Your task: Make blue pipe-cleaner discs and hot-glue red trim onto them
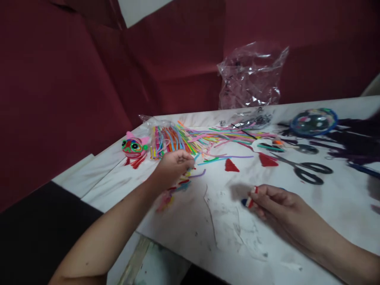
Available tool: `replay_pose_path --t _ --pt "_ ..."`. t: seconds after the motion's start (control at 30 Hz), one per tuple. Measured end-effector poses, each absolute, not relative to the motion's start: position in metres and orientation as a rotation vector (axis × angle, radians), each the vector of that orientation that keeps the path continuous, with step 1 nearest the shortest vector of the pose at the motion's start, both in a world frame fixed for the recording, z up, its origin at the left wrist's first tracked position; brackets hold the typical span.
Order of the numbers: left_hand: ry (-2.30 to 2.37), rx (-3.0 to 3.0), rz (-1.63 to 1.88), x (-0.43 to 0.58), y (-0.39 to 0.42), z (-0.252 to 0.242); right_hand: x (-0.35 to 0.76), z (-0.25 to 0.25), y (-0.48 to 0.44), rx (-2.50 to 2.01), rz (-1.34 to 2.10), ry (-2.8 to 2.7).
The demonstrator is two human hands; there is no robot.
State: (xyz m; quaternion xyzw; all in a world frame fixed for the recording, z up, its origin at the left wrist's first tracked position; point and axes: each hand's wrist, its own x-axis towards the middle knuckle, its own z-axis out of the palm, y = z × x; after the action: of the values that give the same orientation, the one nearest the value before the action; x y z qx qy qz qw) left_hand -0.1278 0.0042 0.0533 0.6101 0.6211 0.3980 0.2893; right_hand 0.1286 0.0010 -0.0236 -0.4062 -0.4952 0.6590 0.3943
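My right hand (276,202) pinches a small red-and-white piece (251,197) between thumb and fingers, just above the table. A dark blue bit shows beside it, and I cannot tell whether it is held too. My left hand (177,166) is closed, its fingertips pressed together above a small heap of cut coloured pieces (183,185). Whatever may be in that pinch is too small to make out. Two red felt-like pieces (231,165) lie beyond, between the hands. A pair of scissors (308,170) with black handles rests past my right hand.
Coloured pipe cleaners (170,138) spread across the back, near a clear plastic bag (252,83). A decorated animal face (133,146) with pink ears sits at the left. A blue-rimmed clear dome (314,122) and dark purple strips (350,138) lie at the right.
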Motion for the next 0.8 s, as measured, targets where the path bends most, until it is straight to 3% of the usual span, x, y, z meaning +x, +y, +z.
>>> replay_pose_path --t 0.27,0.4,0.63,0.8 --pt "1.955 1.756 0.962 -0.216 -0.013 0.011 0.125 -0.018 -0.005 -1.142 1.62 -1.235" --pt "2.001 1.789 0.917 -0.219 -0.041 0.015 0.125 -0.016 -0.008 -1.174 1.602 -1.191" --pt "1.86 1.969 0.441 -0.208 -0.082 0.02 0.125 -0.019 -0.006 -1.226 1.597 -1.22" --pt "1.943 1.998 0.441 -0.212 -0.076 0.003 0.128 -0.023 -0.003 -1.238 1.57 -1.279"
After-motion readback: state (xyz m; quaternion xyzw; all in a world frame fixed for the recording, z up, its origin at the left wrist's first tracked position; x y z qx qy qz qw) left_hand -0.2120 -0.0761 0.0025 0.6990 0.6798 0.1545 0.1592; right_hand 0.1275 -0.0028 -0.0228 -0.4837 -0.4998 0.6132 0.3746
